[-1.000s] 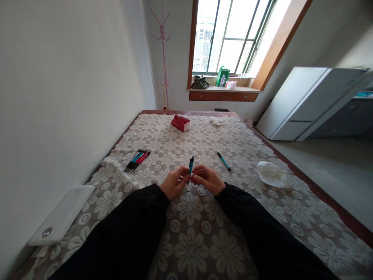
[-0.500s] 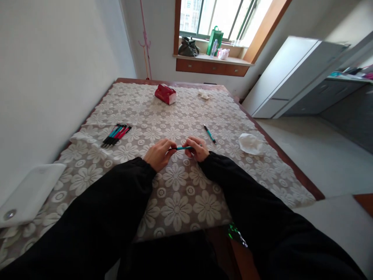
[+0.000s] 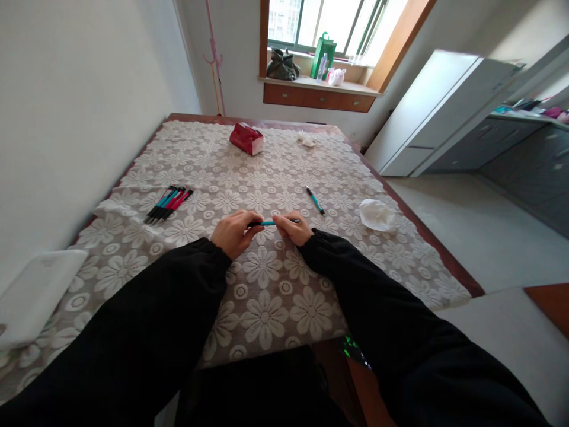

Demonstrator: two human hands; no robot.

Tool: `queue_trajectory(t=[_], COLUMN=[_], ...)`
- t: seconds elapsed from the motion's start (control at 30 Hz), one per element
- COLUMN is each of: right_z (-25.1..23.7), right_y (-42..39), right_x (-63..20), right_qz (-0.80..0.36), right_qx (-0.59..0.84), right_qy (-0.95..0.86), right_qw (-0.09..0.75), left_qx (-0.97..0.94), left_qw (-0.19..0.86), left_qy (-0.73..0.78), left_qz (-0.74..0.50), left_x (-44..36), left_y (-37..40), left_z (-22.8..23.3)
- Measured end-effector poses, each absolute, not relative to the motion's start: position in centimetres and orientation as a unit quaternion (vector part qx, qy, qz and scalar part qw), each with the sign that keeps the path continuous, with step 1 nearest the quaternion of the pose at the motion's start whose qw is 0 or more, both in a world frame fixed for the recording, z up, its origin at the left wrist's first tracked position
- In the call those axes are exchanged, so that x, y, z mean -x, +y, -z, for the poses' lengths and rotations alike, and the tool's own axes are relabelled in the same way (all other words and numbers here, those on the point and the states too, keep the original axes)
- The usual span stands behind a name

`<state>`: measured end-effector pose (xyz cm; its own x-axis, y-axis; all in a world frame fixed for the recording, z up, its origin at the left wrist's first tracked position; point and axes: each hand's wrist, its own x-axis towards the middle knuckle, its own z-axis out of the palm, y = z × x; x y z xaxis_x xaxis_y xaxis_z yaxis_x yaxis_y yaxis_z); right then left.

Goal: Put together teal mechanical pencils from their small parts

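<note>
Teal pen (image 3: 268, 223) now level, seemingly black-tipped; between left hand (image 3: 231, 232), right hand (image 3: 293, 228)

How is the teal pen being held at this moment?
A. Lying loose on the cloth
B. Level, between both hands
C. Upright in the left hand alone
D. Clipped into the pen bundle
B: the teal pen lies level, its ends gripped by the left hand and right hand.
</note>
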<state>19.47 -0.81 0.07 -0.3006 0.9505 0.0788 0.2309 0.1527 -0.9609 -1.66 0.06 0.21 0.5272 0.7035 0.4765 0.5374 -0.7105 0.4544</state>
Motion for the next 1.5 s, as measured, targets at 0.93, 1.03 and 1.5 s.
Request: queue_trajectory(t=[0.93,1.03,1.5], right_z=[-0.2,0.0,0.3], right_y=[-0.7,-0.6,-0.5], right_x=[-19.8,-19.8,-19.9], right_qz=[-0.466,-0.472,-0.48], right_qx=[0.451,0.453,0.449], right_qy=[-0.61,-0.598,-0.594], right_qw=[0.456,0.462,0.463], left_qx=[-0.848,-0.835,-0.848], left_qw=[0.215,0.21,0.229], left_qy=[0.369,0.37,0.372], left_qz=[-0.315,-0.349,-0.3], left_x=[1.8,1.8,1.7], left_y=[0.0,0.1,0.3], left_z=[-0.2,-0.3,-0.3])
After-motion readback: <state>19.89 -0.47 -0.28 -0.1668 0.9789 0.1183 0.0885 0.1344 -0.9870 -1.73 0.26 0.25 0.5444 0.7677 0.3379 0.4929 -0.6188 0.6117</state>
